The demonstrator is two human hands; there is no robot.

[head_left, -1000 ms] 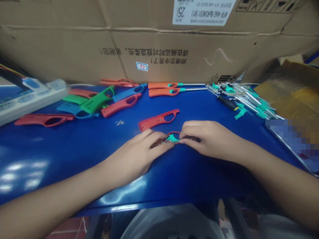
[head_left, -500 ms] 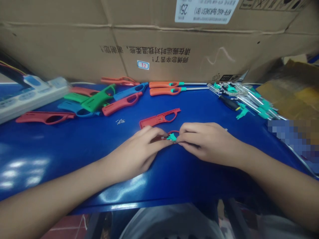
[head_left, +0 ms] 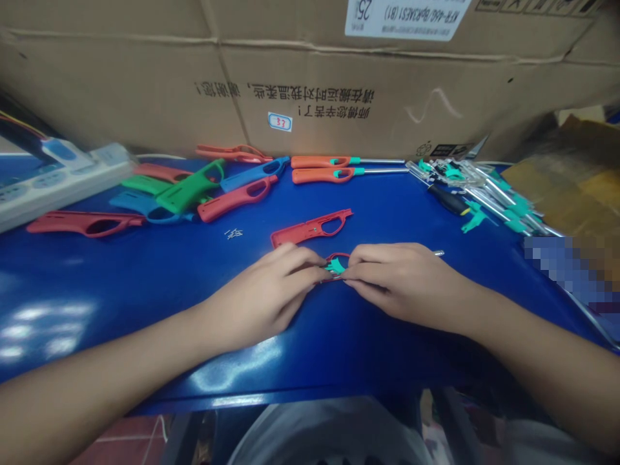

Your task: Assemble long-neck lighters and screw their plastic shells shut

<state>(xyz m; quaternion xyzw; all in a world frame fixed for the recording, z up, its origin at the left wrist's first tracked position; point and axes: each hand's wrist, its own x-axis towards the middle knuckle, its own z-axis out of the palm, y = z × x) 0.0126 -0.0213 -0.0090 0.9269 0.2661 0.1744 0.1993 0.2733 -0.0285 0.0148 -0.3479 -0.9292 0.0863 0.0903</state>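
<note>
A: How does the red shell (head_left: pixel 338 254) look?

B: It is a small plastic casing, mostly covered by fingers. Its thin rim shows as a curved loop, with a bright green part (head_left: pixel 335 266) inside and slim silvery lines along the edge nearest the person.

A: Where is it?

B: At the middle of the view, between both hands, low over the blue table (head_left: pixel 339 352). I can't tell whether it touches the tabletop.

A: How are the hands posed?

B: The forearms come in from either side and angle inward, so the fingertips nearly meet. The left hand (head_left: pixel 274 290) is knuckles up, fingers curled and thumb close against them, gripping the shell's left end. The right hand (head_left: pixel 411 281) mirrors it, fingertips and thumb pinched together on the shell's right side, just beside the green part. Exactly which spot they press is hidden. A silvery tip (head_left: pixel 438 253) pokes out behind this hand.

A: And around them?

B: Just beyond the left hand lies a loose red half (head_left: pixel 296 233); small metal bits (head_left: pixel 234 234) lie to its left. Farther back are two orange lighters (head_left: pixel 310 175), and to the right a heap of rods (head_left: pixel 489 203) near a screwdriver (head_left: pixel 448 201).
</note>
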